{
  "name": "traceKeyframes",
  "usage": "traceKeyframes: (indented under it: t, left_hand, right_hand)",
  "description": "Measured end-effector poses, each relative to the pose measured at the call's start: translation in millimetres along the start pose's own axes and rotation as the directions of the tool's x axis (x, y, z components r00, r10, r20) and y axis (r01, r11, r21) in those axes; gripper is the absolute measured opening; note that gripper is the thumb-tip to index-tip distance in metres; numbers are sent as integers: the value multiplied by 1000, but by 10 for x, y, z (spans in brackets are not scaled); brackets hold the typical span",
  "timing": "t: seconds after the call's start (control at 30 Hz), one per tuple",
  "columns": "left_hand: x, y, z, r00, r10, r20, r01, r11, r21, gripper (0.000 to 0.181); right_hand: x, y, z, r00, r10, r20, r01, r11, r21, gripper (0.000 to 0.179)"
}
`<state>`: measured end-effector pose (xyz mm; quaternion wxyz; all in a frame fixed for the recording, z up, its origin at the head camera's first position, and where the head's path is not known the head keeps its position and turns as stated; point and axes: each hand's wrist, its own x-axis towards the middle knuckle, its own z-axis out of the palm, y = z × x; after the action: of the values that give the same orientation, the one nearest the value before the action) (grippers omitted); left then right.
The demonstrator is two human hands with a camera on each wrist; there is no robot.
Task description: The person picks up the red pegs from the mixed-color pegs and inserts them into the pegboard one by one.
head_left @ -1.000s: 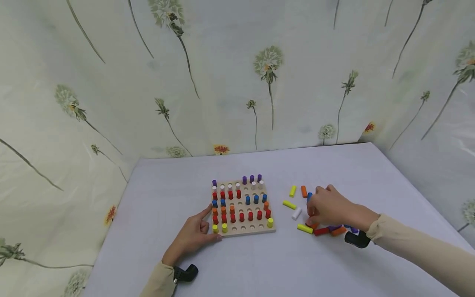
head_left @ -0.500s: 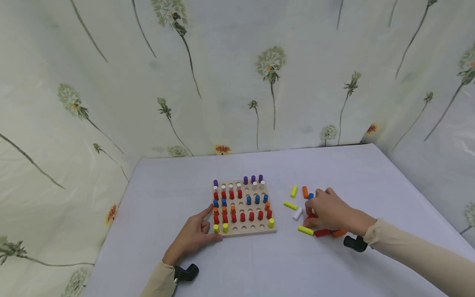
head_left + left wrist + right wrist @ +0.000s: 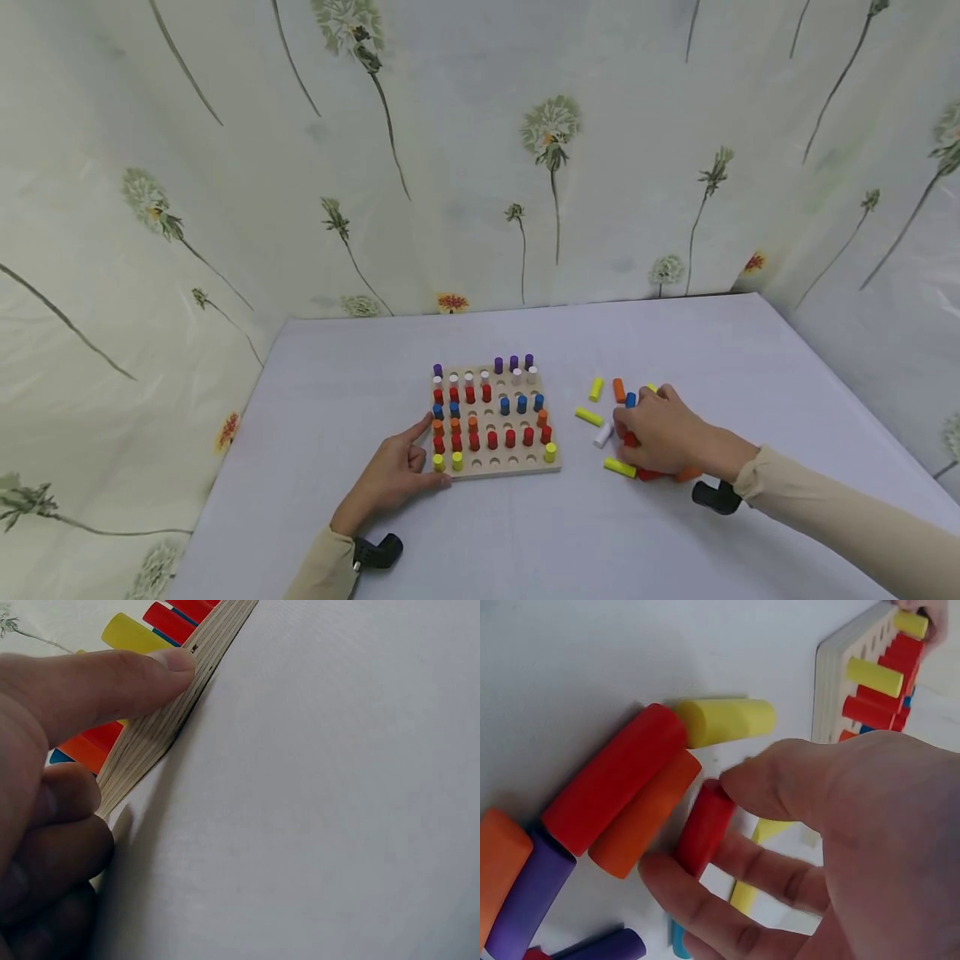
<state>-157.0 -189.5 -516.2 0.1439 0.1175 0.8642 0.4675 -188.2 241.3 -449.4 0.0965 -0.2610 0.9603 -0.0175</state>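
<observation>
A wooden pegboard (image 3: 506,472) with rows of purple, white, red, blue, orange and yellow pegs lies at mid-table. My left hand (image 3: 390,473) holds its near left corner, forefinger along the left side and thumb against the front edge; the other fingers are curled in. To the right of the board, my right hand (image 3: 663,429) is low over loose pegs. In the right wrist view it pinches a red peg (image 3: 706,825) between thumb and fingers. Beside that peg lie an orange peg (image 3: 646,814), a larger-looking red peg (image 3: 615,780) and a yellow peg (image 3: 727,721).
Between board and right hand lie a white peg (image 3: 603,435) and several yellow ones, one being a yellow peg (image 3: 588,416). An orange peg (image 3: 618,390) is farther back. Purple pegs (image 3: 529,900) show in the right wrist view. A dandelion-print curtain (image 3: 450,167) hangs behind the table.
My right hand has shifted slightly among the loose pegs, its fingers moving onto a red peg. The left hand keeps its place at the board's corner.
</observation>
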Motion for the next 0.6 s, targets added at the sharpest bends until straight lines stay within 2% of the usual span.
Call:
traceKeyframes:
  t: [0.13, 0.27, 0.5, 0.6]
  left_hand:
    - [6, -13, -3, 1000, 4, 1, -4, 1000, -6, 103]
    - [4, -34, -2, 1000, 4, 2, -4, 1000, -4, 104]
    - [3, -38, -7, 1000, 0, -3, 0, 1000, 13, 104]
    - [8, -28, -7, 1000, 7, -2, -7, 1000, 13, 103]
  right_hand:
    - [-7, -18, -14, 1000, -12, -24, 12, 1000, 11, 5]
    - [-3, -37, -48, 996, -9, -85, 12, 999, 43, 11]
    - [70, -83, -193, 988, -13, -154, 27, 995, 95, 9]
    - [116, -95, -241, 980, -29, -196, 47, 995, 87, 5]
